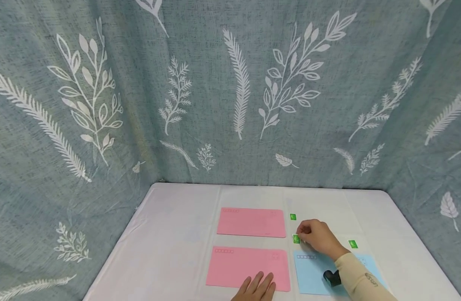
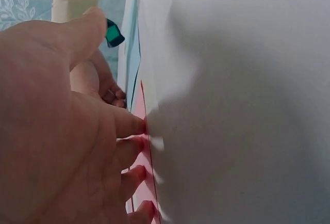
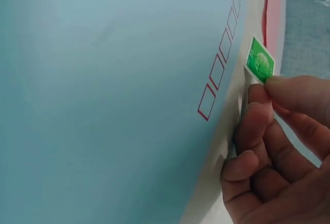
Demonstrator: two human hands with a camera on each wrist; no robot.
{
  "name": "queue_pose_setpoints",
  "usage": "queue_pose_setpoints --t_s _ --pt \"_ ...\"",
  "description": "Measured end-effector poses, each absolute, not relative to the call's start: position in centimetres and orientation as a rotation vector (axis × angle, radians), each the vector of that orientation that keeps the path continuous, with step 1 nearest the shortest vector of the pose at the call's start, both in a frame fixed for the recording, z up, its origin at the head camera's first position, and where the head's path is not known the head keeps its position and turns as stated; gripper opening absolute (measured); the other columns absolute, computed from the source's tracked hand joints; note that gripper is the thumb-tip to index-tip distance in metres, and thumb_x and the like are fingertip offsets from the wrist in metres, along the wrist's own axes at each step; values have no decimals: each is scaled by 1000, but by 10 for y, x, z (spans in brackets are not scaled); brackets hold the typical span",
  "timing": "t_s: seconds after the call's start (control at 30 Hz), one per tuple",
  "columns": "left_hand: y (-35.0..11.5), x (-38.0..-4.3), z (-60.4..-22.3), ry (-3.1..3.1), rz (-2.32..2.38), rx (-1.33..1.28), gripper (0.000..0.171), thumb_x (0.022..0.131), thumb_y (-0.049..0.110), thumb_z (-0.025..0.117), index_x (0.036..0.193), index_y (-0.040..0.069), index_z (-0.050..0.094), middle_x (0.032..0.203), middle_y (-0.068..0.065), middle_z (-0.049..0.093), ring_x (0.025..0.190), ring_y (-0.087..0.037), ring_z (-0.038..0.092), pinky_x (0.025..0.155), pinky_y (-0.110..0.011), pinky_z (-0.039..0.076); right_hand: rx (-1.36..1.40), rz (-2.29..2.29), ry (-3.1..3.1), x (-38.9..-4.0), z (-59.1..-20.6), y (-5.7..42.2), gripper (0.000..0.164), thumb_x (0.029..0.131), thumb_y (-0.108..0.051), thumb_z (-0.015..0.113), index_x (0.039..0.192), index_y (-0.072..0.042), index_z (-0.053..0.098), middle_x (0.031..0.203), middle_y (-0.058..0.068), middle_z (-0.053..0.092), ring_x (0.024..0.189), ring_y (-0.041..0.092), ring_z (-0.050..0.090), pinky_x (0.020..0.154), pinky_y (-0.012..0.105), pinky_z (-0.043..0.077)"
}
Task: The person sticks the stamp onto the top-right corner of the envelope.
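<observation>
My right hand [image 1: 318, 237] pinches a small green stamp [image 3: 260, 61] by one corner between thumb and index finger. The stamp has a white border and a pale round emblem; in the head view it lies low, just beyond the blue envelope's [image 1: 309, 276] far left corner. The other right fingers are curled under. With fingers straight and spread, my left hand [image 1: 255, 289] rests on the right part of the near pink envelope [image 1: 238, 267]. That envelope has a row of small boxes at its upper left.
Another pink envelope [image 1: 249, 223] lies farther back. One loose green stamp [image 1: 293, 217] is to its right, and a second stamp [image 1: 352, 244] sits beyond the blue envelope. A white cloth covers the table [image 1: 177, 234]; a leaf-patterned curtain [image 1: 215, 104] surrounds it.
</observation>
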State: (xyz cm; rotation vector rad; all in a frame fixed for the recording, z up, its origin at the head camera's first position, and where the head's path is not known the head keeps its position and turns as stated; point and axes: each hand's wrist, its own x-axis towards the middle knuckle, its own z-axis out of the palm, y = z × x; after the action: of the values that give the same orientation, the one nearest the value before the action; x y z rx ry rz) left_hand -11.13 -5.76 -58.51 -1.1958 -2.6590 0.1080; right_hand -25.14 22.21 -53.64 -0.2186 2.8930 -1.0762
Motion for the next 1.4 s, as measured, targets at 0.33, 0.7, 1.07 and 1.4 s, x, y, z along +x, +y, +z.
queue_pose_setpoints --t_s 0.33,0.7,1.07,1.4 --pt "-60 -107 -578 -2699 163 -1195 71 105 62 12 149 22 51 153 8 49 137 -13 48 102 -33 46 -228 -1161 2833 -249 -527 221 13 90 -8 74 81 -15 69 74 -4 62 69 15 57 63 31 49" --pt "-59 -109 -579 -2668 193 -1171 70 105 64 13 148 24 52 152 8 49 136 -12 49 101 -32 46 -303 -1185 2790 -245 -526 214 11 92 -12 74 82 -16 70 72 -4 61 64 14 57 59 29 49" --pt "-59 -110 -585 -2564 202 -1137 67 104 66 21 143 24 57 148 8 53 132 -13 52 97 -31 49 -407 -1257 2722 -239 -523 198 8 94 -15 73 86 -15 73 75 -4 65 66 14 61 61 28 52" --pt "-59 -109 -586 -2526 243 -1113 66 103 68 23 141 25 56 147 9 54 130 -12 53 96 -30 49 -430 -1298 2676 -235 -531 185 8 94 -16 73 86 -13 72 75 -5 64 66 13 60 58 27 51"
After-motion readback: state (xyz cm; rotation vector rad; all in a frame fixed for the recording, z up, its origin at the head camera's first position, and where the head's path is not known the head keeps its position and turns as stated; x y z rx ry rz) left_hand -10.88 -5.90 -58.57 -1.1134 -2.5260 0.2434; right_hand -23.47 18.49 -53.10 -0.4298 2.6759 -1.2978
